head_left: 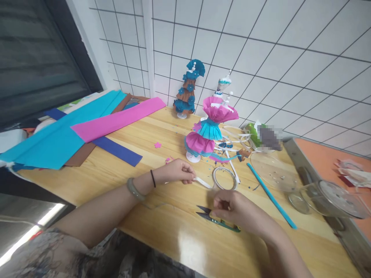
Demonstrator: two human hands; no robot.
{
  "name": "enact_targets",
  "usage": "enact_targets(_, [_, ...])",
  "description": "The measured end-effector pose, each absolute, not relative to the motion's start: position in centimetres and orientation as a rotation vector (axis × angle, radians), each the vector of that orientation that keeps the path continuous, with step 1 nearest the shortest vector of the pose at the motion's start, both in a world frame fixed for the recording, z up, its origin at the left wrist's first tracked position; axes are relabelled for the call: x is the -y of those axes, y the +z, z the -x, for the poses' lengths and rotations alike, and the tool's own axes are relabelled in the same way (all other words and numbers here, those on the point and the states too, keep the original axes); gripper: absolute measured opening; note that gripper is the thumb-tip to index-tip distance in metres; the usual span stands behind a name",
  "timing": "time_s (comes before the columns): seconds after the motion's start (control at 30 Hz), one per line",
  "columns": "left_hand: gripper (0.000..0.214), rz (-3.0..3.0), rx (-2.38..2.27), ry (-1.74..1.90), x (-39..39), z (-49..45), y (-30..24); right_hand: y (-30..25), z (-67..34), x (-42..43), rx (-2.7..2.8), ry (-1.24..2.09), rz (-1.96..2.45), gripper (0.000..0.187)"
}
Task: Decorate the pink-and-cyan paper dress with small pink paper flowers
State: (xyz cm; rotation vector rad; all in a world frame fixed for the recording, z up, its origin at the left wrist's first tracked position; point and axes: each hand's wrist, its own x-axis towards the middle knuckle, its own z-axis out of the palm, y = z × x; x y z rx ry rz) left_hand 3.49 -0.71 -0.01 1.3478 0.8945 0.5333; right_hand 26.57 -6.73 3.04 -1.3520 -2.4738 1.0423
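Observation:
My left hand (180,172) is closed in a pinch on the free end of a strip of white tape (203,183). The strip runs right to a tape roll (215,178) lying flat on the table. Below the roll, my right hand (233,208) has its fingers curled over green-handled thread snips (205,213), low at the tabletop, blades pointing left and apart. Behind both hands stands a doll figure (211,129) in a tiered pink and turquoise crepe-paper dress on a white round base.
A second figure in teal and brown paper (186,90) stands by the tiled wall. Crepe-paper sheets (124,119) overlap at left. A pink paper flower (157,145) and scraps dot the wood table (156,227). A turquoise strip (271,196) and clear plastic container (327,200) are at right.

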Motion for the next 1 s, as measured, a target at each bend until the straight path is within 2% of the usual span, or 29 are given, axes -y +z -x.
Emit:
enact_targets(0.3, [0.031,-1.254,-0.845,0.559,-0.3,-2.6,-0.2,3.6,-25.5,7.4,2.583,1.085,1.451,0.011])
enact_targets(0.37, [0.031,-1.231,-0.843,0.563,-0.2,-2.7,-0.1,3.4,-25.2,7.4,2.434,1.166,1.472,0.016])
enact_targets(0.5, [0.03,-1.213,-0.819,0.583,-0.1,-2.9,-0.1,2.4,-24.5,7.0,1.856,1.567,1.449,0.028])
enact_targets(0.57, [0.032,-1.19,-0.797,0.591,-0.1,-3.0,-0.4,1.9,-24.1,6.9,1.659,1.63,1.407,0.034])
enact_targets(0.7, [0.036,-1.155,-0.796,0.579,0.0,-3.2,-0.5,1.7,-23.3,6.7,1.61,1.544,1.447,0.037])
enact_targets(1.0, [0.023,-1.23,-0.843,0.616,0.8,-3.9,-0.3,1.8,-23.1,6.8,1.836,1.342,1.569,0.036])
